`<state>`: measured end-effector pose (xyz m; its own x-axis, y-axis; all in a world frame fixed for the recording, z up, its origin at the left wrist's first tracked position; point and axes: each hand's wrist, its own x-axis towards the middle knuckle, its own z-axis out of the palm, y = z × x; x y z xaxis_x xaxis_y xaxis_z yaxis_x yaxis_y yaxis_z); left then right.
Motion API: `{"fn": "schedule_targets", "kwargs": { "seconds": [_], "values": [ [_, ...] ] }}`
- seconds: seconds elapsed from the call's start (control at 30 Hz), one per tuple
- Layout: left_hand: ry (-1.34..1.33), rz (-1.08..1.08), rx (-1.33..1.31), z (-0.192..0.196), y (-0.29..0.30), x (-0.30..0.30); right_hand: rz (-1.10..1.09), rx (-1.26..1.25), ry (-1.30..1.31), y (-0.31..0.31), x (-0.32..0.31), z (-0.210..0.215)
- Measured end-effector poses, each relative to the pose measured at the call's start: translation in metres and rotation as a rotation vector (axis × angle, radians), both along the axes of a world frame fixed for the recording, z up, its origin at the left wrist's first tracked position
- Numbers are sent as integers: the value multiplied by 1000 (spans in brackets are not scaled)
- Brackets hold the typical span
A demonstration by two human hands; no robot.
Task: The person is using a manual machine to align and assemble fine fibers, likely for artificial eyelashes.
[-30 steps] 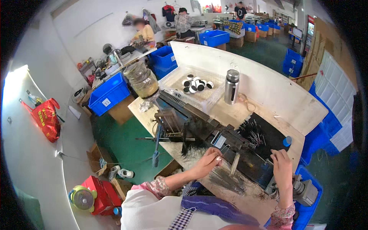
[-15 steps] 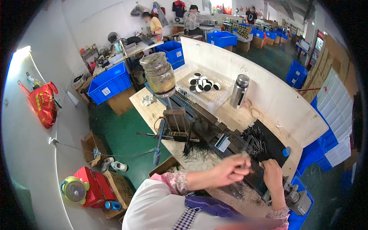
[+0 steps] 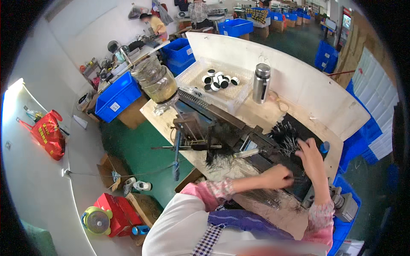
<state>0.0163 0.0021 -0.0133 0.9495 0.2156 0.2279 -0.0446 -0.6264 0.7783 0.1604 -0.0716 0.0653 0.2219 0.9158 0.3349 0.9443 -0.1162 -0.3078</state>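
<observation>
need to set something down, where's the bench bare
Bare wood shows in front of the steel flask, between the white crate, machine and black mat. Crowded: the mat, with thin rods by the right hand.

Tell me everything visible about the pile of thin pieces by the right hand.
This pile of thin pieces is a loose heap of slender, metallic-looking rods, silvery to dark, pointing various ways. It lies on a black mat on the bench. The right hand is at its right edge; contact is unclear.
</observation>
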Motion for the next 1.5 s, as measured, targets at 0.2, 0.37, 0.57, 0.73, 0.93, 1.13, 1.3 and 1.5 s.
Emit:
{"fn": "schedule_targets", "kwargs": {
  "seconds": [0.2, 0.37, 0.57, 0.73, 0.93, 1.13, 1.3, 1.5],
  "values": [
    [60, 72, 172, 24, 6, 20, 142, 6, 219, -58, 5, -15],
    [-133, 81, 972, 55, 29, -3, 243, 171, 75, -23, 4, -31],
    [-495, 348, 985, 64, 47, -27, 273, 314, 396, 3, -2, -28],
    [-51, 526, -853, -12, -20, -74, 285, 249, 276, 29, -7, -57],
    [-145, -191, -2199, 37, 44, -74, 270, 202, 261, 22, -6, -61],
    [51, 515, -246, -27, 2, -54, 228, 176, 182, 25, -16, -61],
    [135, 605, -713, -22, 8, -103, 198, 307, -36, -16, -44, -59],
    [-141, 1158, -973, -51, 79, -192, 246, -4, -104, -59, -49, -138]
  ]
}}
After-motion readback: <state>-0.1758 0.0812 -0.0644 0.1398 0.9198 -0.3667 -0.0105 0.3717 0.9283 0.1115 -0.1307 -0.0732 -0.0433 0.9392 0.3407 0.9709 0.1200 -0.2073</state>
